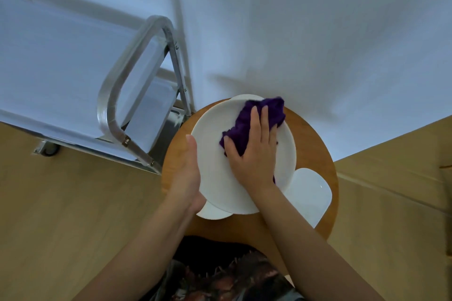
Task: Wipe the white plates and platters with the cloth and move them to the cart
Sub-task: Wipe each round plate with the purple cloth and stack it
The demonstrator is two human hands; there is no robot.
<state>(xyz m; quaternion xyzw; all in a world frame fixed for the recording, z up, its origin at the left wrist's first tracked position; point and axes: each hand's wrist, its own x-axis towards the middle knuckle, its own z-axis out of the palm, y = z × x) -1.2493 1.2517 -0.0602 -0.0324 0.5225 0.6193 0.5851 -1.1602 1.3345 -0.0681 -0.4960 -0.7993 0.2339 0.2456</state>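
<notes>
A large round white plate [215, 144] is held over a round wooden table [315, 151]. My left hand [187, 173] grips its left rim from the side. My right hand [252, 151] lies flat on a purple cloth [266, 112] and presses it onto the plate's face. Beneath the big plate, the edge of another white plate [212, 212] shows at the lower left. A white rounded platter [309, 193] lies on the table at the right, partly under my right forearm. More white dishware peeks out at the top edge [244, 97].
A metal cart [117, 110] with a tubular handle and white-lined shelves stands to the left of the table, its caster [50, 149] on the wooden floor. A white wall rises behind the table. Wooden floor surrounds both sides.
</notes>
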